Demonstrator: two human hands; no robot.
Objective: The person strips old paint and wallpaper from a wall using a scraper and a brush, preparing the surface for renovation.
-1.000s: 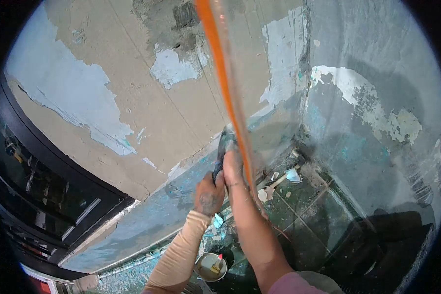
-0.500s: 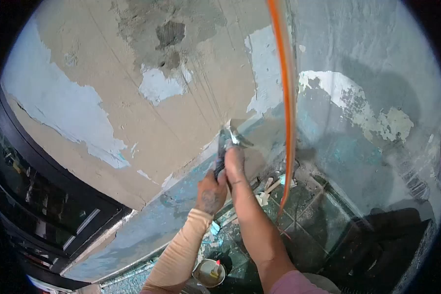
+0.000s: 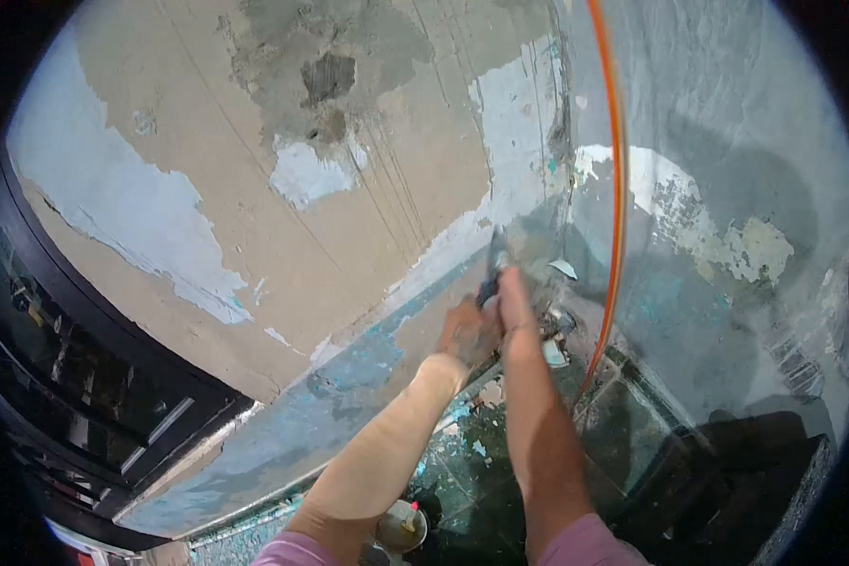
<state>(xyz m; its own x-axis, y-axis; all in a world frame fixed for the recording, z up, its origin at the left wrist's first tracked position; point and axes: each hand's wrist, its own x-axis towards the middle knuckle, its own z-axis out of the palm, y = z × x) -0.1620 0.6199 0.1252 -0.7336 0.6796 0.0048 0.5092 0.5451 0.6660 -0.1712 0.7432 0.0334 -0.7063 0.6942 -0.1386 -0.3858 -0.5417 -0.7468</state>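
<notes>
Both my hands grip a scraper (image 3: 491, 282) with a dark handle, its blade blurred and up against the lower wall (image 3: 415, 274) near the corner. My left hand (image 3: 470, 330) is closed around the lower part of the handle, at the end of a pale sleeve. Beside it, my right hand (image 3: 514, 297) is closed farther up, toward the blade. Beige plaster, whitish patches and a blue-grey band of old paint cover this wall. A loose paint flake (image 3: 563, 269) shows just right of the blade.
An orange cord (image 3: 618, 170) hangs in front of the corner. Paint chips (image 3: 481, 448) litter the dark tiled floor. A small bucket (image 3: 403, 528) stands below my left forearm. A dark-framed window or door (image 3: 104, 321) is at left; a grey wall (image 3: 707, 236) rises at right.
Both hands and the scraper have moved right along the wall, closer to the corner. A paint flake now shows beside the blade. The orange cord has shifted right in view.
</notes>
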